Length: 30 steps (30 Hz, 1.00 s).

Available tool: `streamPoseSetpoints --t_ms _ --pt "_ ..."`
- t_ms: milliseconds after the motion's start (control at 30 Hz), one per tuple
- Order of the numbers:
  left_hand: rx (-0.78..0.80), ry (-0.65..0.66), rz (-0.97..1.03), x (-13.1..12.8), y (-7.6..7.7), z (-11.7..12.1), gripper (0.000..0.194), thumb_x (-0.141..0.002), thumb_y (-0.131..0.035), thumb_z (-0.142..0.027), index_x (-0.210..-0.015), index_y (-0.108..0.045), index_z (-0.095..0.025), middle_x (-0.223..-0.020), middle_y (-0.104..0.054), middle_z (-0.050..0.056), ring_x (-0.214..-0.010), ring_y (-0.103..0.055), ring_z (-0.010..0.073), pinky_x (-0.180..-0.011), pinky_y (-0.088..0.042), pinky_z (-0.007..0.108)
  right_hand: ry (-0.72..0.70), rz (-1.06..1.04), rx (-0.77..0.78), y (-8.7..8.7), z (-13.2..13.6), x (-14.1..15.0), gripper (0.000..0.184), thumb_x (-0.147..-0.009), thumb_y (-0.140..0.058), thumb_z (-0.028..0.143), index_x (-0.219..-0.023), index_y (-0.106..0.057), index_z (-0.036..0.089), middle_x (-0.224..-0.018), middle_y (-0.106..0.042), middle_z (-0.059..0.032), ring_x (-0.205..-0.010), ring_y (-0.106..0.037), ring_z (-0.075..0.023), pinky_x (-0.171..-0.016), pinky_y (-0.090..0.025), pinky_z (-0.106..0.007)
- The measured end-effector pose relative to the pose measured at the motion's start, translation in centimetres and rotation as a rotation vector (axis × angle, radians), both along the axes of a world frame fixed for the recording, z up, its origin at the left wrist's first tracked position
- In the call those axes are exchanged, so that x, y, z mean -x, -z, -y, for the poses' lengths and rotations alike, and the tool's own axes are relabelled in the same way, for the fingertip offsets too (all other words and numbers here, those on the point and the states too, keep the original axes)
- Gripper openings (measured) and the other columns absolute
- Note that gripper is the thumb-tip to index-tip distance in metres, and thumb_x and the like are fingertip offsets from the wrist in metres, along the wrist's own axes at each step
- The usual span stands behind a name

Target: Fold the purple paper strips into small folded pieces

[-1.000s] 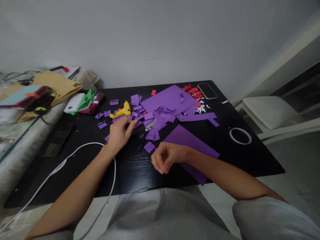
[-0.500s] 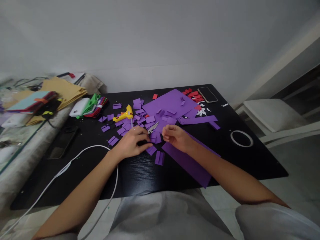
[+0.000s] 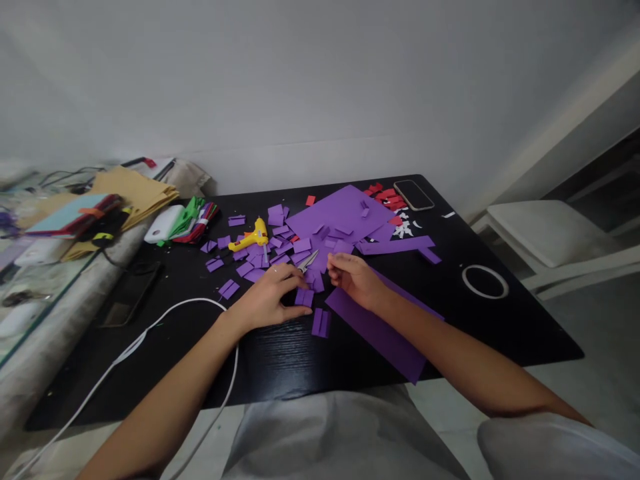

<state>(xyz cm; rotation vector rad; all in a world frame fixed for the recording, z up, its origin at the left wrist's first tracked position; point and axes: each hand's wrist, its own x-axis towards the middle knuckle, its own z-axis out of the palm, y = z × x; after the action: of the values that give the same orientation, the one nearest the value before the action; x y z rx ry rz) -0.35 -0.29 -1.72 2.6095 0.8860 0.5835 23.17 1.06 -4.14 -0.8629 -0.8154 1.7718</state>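
Observation:
My left hand rests low over the table with thumb and fingers apart. A small folded purple paper piece lies between its thumb and index finger; I cannot tell whether they touch it. Just beyond those fingers are the scissors, blades showing, handles partly hidden. My right hand is closed in a pinch above the purple paper; what its fingertips hold, if anything, is too small to make out. Another folded purple paper piece lies nearer to me. Many purple paper pieces are scattered past my left hand.
A yellow glue gun lies among the pieces. Purple sheets, red scraps, white scraps and a phone are farther back. A white cable loops by my left arm. A white ring lies at the right.
The left thumb and fingers have spread wider around a folded purple piece. My right hand stays pinched in nearly the same place. The whole view has shifted slightly.

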Motion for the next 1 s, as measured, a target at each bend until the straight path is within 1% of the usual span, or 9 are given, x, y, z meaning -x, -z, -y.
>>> streamPoseSetpoints --t_ms 100,200,300,400,467,567,633,833,1000 --pt "-0.104 -0.052 0.079 0.0 -0.2 0.2 0.038 -0.086 -0.076 -0.045 -0.113 -0.065 -0.020 -0.112 -0.068 0.010 -0.106 -0.065 0.0252 -0.095 -0.052 0.042 -0.026 0.161 -0.107 -0.1 0.5 0.3 0.037 -0.075 -0.081 0.050 -0.074 -0.065 0.017 -0.065 -0.060 0.0016 -0.060 -0.055 -0.0110 -0.056 -0.045 -0.024" --pt "-0.191 -0.073 0.087 0.0 -0.2 0.4 0.039 -0.089 -0.073 -0.045 -0.116 -0.061 -0.019 -0.108 -0.070 0.010 -0.102 -0.067 0.0252 -0.091 -0.053 0.041 -0.121 0.315 -0.208 0.1 1.4 1.0 0.038 -0.070 -0.084 0.046 -0.086 -0.067 0.017 -0.072 -0.066 0.0002 -0.066 -0.061 -0.0140 -0.061 -0.050 -0.027" --pt "-0.206 -0.068 0.105 -0.1 0.0 0.5 0.037 -0.091 -0.072 -0.041 -0.118 -0.060 -0.020 -0.108 -0.070 0.010 -0.102 -0.067 0.0248 -0.090 -0.054 0.040 -0.185 0.388 -0.263 0.6 2.2 1.6 0.035 -0.069 -0.084 0.044 -0.084 -0.067 0.017 -0.074 -0.067 -0.0004 -0.067 -0.063 -0.0150 -0.063 -0.051 -0.028" --pt "-0.123 -0.075 0.164 -0.4 0.1 0.7 0.041 -0.087 -0.076 -0.042 -0.119 -0.061 -0.021 -0.111 -0.070 0.010 -0.104 -0.067 0.0241 -0.090 -0.054 0.038 -0.174 0.476 -0.341 0.9 2.5 1.8 0.029 -0.077 -0.078 0.043 -0.078 -0.066 0.017 -0.069 -0.065 0.0003 -0.063 -0.060 -0.0141 -0.062 -0.048 -0.028" --pt "-0.011 -0.118 0.217 -0.7 0.2 0.8 0.044 -0.086 -0.077 -0.042 -0.122 -0.061 -0.020 -0.104 -0.070 0.007 -0.092 -0.068 0.0203 -0.083 -0.055 0.033 -0.162 0.541 -0.399 0.9 2.6 1.6 0.026 -0.080 -0.074 0.041 -0.077 -0.065 0.017 -0.067 -0.063 0.0006 -0.062 -0.058 -0.0138 -0.061 -0.046 -0.027" --pt "0.159 -0.212 0.279 -0.9 0.5 0.8 0.030 -0.093 -0.069 -0.039 -0.116 -0.065 -0.020 -0.081 -0.067 0.000 -0.068 -0.063 0.0134 -0.064 -0.051 0.025 -0.126 0.652 -0.502 0.5 2.7 1.3 0.023 -0.083 -0.071 0.037 -0.075 -0.065 0.017 -0.067 -0.063 0.0007 -0.062 -0.056 -0.0129 -0.059 -0.043 -0.026" --pt "0.216 -0.238 0.291 -1.0 0.8 0.7 0.021 -0.095 -0.065 -0.038 -0.104 -0.069 -0.019 -0.074 -0.065 -0.001 -0.063 -0.060 0.0121 -0.058 -0.046 0.022 -0.095 0.714 -0.569 0.3 2.8 1.3 0.021 -0.085 -0.069 0.035 -0.076 -0.065 0.017 -0.070 -0.064 0.0002 -0.063 -0.057 -0.0126 -0.061 -0.043 -0.025" --pt "0.224 -0.266 0.323 -1.2 1.5 0.7 0.020 -0.095 -0.064 -0.037 -0.095 -0.069 -0.018 -0.075 -0.067 0.000 -0.064 -0.060 0.0120 -0.058 -0.046 0.022 -0.089 0.759 -0.617 0.6 2.9 1.5 0.019 -0.086 -0.068 0.035 -0.086 -0.067 0.017 -0.078 -0.068 -0.0017 -0.068 -0.062 -0.0141 -0.064 -0.047 -0.025" --pt "0.194 -0.285 0.338 -1.5 1.4 1.1 0.020 -0.095 -0.064 -0.037 -0.094 -0.071 -0.018 -0.074 -0.067 0.001 -0.062 -0.059 0.0123 -0.058 -0.045 0.023 -0.106 0.796 -0.615 0.4 2.9 1.4 0.022 -0.090 -0.065 0.037 -0.079 -0.066 0.017 -0.071 -0.066 -0.0005 -0.065 -0.059 -0.0137 -0.062 -0.044 -0.025"
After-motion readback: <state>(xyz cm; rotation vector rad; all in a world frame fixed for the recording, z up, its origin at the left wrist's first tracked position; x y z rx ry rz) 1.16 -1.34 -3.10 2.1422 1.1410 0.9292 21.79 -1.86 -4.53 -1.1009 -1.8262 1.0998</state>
